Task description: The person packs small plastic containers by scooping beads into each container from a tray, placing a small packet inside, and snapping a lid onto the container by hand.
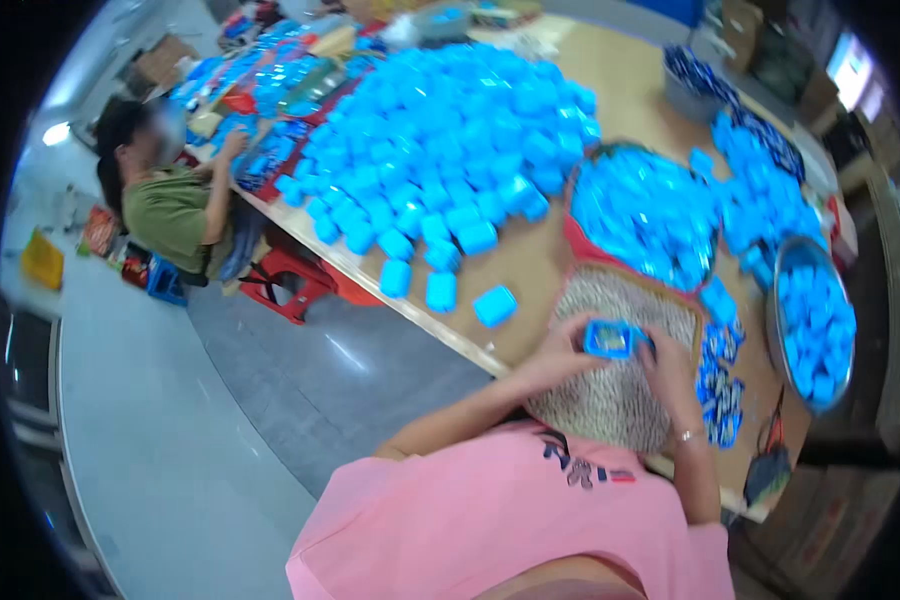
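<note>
Over a woven mat (610, 408) at the table's near edge, a small blue box (608, 340) is held up, its visible side showing a darker blue rim and a pale, unclear middle. My left hand (560, 355) grips it from the left. My right hand (668, 368) is closed at its right end, where a bit of blue shows by the fingers; I cannot tell whether that is a separate piece. Right of the mat lie several dark blue printed pieces (720, 385). Beyond the mat, a red-rimmed basin (582, 240) holds shiny blue pieces.
A big heap of small blue boxes (450, 140) covers the table's middle, with a loose blue box (495, 306) nearer me. A metal bowl (776, 335) of blue pieces stands at right. Across the left corner sits another person (175, 205), near a red stool (288, 285).
</note>
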`<action>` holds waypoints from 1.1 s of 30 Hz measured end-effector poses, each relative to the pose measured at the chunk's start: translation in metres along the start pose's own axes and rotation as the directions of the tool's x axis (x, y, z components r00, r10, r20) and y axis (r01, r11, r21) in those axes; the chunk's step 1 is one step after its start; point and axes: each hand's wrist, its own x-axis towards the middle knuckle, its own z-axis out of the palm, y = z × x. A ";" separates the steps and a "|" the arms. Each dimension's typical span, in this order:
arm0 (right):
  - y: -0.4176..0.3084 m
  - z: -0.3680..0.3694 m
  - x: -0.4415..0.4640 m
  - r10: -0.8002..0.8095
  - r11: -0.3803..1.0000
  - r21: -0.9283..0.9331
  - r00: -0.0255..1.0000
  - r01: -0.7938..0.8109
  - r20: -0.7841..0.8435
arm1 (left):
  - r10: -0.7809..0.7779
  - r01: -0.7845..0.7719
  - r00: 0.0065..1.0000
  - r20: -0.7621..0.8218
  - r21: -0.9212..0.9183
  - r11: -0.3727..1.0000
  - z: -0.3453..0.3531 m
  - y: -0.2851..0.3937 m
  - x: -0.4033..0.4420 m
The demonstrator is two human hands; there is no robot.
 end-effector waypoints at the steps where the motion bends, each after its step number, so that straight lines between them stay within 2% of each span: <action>1: 0.003 0.000 0.001 0.039 0.999 -0.021 0.999 -0.039 -0.018 | -0.039 0.039 0.999 0.019 -0.009 0.999 0.002 0.005 -0.001; 2: 0.012 0.006 0.002 -0.062 0.998 -0.041 0.987 0.057 -0.146 | -0.024 0.024 1.000 0.006 -0.045 0.999 0.001 -0.002 -0.001; 4: 0.015 0.012 0.008 -0.148 0.970 -0.229 0.947 0.082 -0.286 | 0.021 -0.019 0.998 0.059 -0.025 0.999 -0.006 -0.014 0.002; 7: -0.001 0.001 0.002 -0.212 0.956 -0.250 0.948 0.152 -0.238 | 0.038 -0.039 0.998 0.056 0.002 0.999 0.000 -0.001 -0.001; 9: -0.003 0.001 0.000 -0.222 0.946 -0.272 0.963 0.176 -0.149 | 0.024 -0.027 0.996 0.088 0.033 0.999 -0.002 -0.002 0.000; 10: -0.001 0.001 0.000 -0.229 0.945 -0.274 0.960 0.178 -0.163 | 0.033 -0.037 0.995 0.095 0.042 0.998 -0.002 -0.001 0.000; 14: 0.009 -0.002 -0.001 -0.279 0.899 -0.369 0.958 0.238 -0.062 | -0.016 0.016 0.996 0.093 -0.002 1.000 0.003 0.006 -0.003; 20: 0.016 -0.002 0.008 -0.280 0.836 -0.475 0.958 0.275 0.063 | -0.020 0.010 0.985 0.173 0.057 0.998 0.006 0.014 -0.002; 24: 0.007 -0.018 0.006 -0.304 0.913 -0.286 0.953 0.289 -0.008 | -0.014 0.006 0.987 0.162 0.048 0.999 0.008 0.017 -0.005; 25: 0.007 -0.022 0.004 -0.292 0.917 -0.290 0.956 0.274 -0.020 | -0.019 0.010 0.984 0.179 0.050 0.999 0.008 0.017 -0.005; 27: 0.004 -0.031 0.001 -0.191 0.977 0.085 0.979 0.197 -0.077 | -0.041 0.032 0.982 0.183 0.050 0.998 0.008 0.014 -0.005; 29: -0.001 -0.040 -0.005 -0.082 0.883 0.453 0.992 0.119 -0.100 | -0.065 0.056 0.981 0.186 0.051 0.997 0.007 0.013 -0.005; 31: -0.026 -0.046 -0.013 -0.267 0.862 0.405 0.952 0.304 -0.146 | -0.064 0.047 0.980 0.188 0.095 0.994 0.007 0.014 -0.001; 32: -0.032 -0.043 -0.013 -0.256 0.864 0.407 0.954 0.297 -0.153 | -0.060 0.037 0.983 0.175 0.137 0.990 0.006 0.013 0.000; 33: -0.036 -0.038 -0.013 -0.369 0.876 0.271 0.916 0.400 -0.161 | -0.059 0.030 0.985 0.159 0.176 0.984 0.004 0.011 -0.002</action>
